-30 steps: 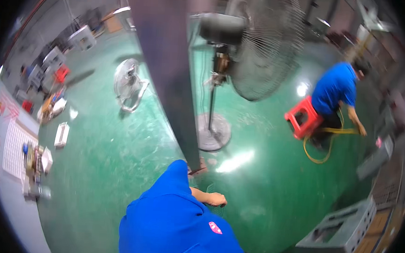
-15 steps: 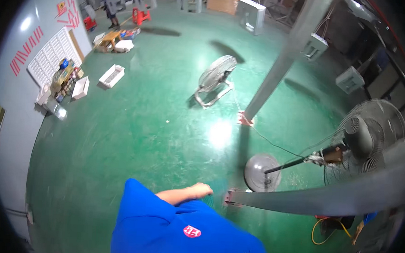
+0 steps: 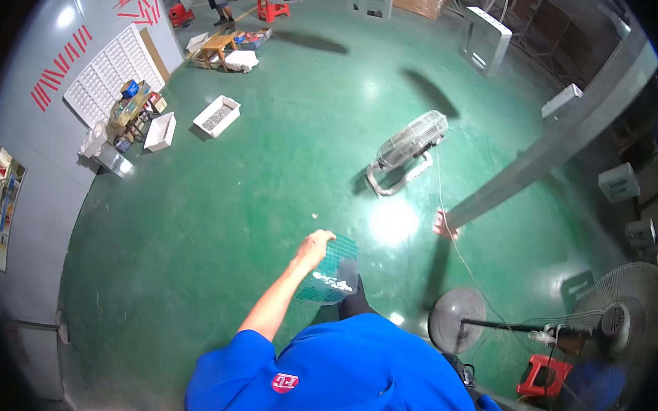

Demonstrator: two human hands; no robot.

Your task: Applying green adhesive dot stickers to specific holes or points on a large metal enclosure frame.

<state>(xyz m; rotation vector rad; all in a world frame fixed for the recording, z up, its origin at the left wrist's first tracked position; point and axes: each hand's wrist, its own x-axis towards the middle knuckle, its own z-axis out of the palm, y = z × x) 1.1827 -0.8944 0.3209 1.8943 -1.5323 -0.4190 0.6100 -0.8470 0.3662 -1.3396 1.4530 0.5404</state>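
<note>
Gripping a green mesh basket [image 3: 333,260] in the left hand [image 3: 315,248], with fingers closed over its upper rim. Holding it out in front of the body, above the green floor [image 3: 214,244], just beside a dark trouser leg [image 3: 354,303]. Cannot tell the grip of the right hand, out of view. Wearing a blue shirt [image 3: 350,357] with a red badge [image 3: 285,384].

Farther out, facing a low floor fan [image 3: 408,146] on a bent tubular stand, then, to its right, a leaning-looking steel column [image 3: 559,137]. Seeing a thin cable [image 3: 456,247] run past the column's foot to a pedestal fan [image 3: 458,319] near the floor's right edge. Next to that, finding a red plastic stool [image 3: 546,375] and probably a person in blue [image 3: 597,384], partly behind the fan.

Along the floor's left edge, by the grey wall [image 3: 47,128], noting a white tray [image 3: 221,116] of small grey pieces, a second white tray [image 3: 160,131] and a small wooden table [image 3: 217,46]. Toward the far edge, spotting another red stool [image 3: 273,8] and a hanging grey housing [image 3: 486,40].
</note>
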